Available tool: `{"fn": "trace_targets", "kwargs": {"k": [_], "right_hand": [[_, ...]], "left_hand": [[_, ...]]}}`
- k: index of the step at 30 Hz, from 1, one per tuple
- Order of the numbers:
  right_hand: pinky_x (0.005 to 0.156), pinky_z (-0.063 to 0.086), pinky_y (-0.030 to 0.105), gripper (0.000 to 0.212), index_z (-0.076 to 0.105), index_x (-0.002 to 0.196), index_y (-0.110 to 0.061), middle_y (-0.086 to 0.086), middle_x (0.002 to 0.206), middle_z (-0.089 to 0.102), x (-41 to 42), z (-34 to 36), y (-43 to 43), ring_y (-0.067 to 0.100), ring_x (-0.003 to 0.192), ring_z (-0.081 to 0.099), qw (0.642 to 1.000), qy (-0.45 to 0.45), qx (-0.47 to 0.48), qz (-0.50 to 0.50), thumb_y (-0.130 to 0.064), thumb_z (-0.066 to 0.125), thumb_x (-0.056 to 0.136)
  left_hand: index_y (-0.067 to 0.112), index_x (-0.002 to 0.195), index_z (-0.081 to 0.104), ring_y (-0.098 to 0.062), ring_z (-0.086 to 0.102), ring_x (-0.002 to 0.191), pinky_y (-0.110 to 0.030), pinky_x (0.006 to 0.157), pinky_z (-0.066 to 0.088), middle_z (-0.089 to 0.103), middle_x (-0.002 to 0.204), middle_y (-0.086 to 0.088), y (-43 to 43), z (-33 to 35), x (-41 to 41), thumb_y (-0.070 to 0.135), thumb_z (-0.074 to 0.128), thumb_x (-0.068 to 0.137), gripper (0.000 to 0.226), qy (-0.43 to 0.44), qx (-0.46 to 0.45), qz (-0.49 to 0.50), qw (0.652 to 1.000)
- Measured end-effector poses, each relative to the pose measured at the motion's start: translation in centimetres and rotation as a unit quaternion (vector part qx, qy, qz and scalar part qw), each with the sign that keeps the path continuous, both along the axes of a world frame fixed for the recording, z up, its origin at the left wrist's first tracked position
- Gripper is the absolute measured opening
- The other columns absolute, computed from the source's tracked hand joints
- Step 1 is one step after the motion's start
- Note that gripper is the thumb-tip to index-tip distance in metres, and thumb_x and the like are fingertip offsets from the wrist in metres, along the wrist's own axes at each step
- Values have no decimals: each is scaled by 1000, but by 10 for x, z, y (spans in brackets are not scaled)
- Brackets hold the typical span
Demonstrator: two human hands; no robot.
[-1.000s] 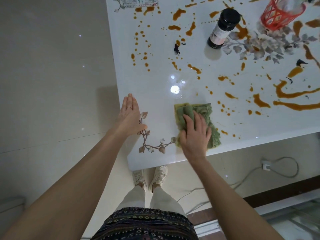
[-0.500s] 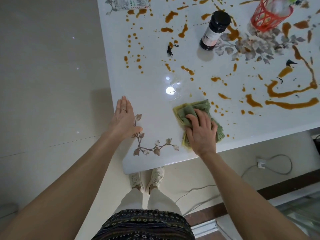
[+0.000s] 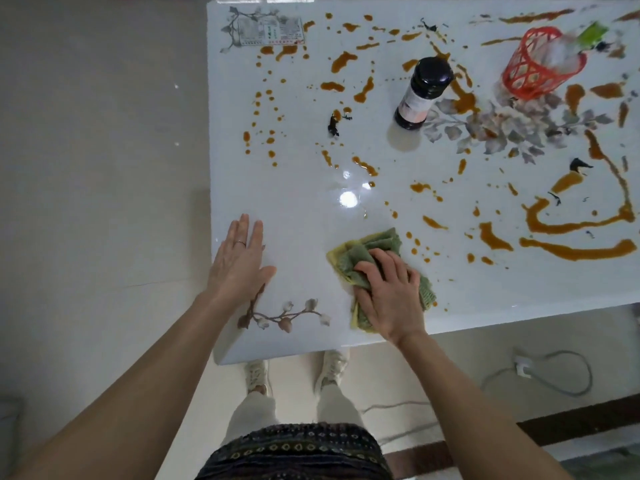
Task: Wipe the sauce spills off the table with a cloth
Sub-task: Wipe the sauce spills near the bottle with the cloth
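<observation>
Where right hand [image 3: 388,296] covers it, cloth [image 3: 379,243] half hidden

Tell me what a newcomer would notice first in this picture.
Orange-brown sauce spills cover most of the white table, thickest in long streaks at the right. Near the front edge the right hand grips a bunched green cloth, while the left hand lies flat at the left edge. A dark bottle and a red basket stand at the far side.
</observation>
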State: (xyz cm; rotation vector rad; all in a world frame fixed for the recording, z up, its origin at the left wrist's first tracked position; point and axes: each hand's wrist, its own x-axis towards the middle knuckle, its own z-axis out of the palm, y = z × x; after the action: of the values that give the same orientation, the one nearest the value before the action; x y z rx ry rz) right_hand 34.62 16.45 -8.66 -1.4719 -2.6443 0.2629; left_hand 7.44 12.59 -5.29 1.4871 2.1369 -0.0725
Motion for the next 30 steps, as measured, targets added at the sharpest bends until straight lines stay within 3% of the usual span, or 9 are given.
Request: {"fn": "trace_targets", "kwargs": {"k": [6,13,20,22,27,30], "right_hand": [[91,37,49,33,58,111,-23,6,130,50,-6,10,-3,31,122,41,998,53,-15,-45,-39,52,83],[89,38,46,30,54,111,-29,3,132,47,20,3,0,29,123,41,987,32,-14,155,-43,52,85],[90,38,48,27,54,113,-25,6,131,49,37,2,27,31,121,42,998,39,9,44,-37,49,89],[88,39,47,31,56,115,-27,6,133,48,26,5,11,31,121,42,998,59,-1,33,-36,54,85],[90,35,45,47,49,137,-36,0,149,40,-2,6,-15,27,125,41,983,28,-10,182,-44,47,91],[97,35,49,51,44,142,-36,-3,155,35,18,6,6,26,130,41,985,2,-5,173,-46,44,93]], "left_hand": [[9,148,-12,-25,-17,143,-36,119,0,-22,155,-11,8,4,22,36,48,95,84,18,-32,55,998],[7,148,-12,-27,-16,143,-35,118,-1,-21,155,-12,12,8,37,35,46,96,84,26,-60,81,995],[8,148,-12,-26,-18,143,-35,118,-1,-23,154,-11,12,8,40,36,45,96,82,17,-58,90,994],[8,148,-13,-26,-18,143,-37,118,0,-23,154,-11,11,7,41,37,44,96,82,20,-57,93,994],[8,148,-13,-26,-18,143,-38,119,1,-23,154,-10,13,6,42,39,44,95,84,15,-45,99,994],[8,148,-13,-26,-18,143,-38,119,1,-23,154,-10,9,3,42,40,44,95,84,22,-39,97,994]]}}
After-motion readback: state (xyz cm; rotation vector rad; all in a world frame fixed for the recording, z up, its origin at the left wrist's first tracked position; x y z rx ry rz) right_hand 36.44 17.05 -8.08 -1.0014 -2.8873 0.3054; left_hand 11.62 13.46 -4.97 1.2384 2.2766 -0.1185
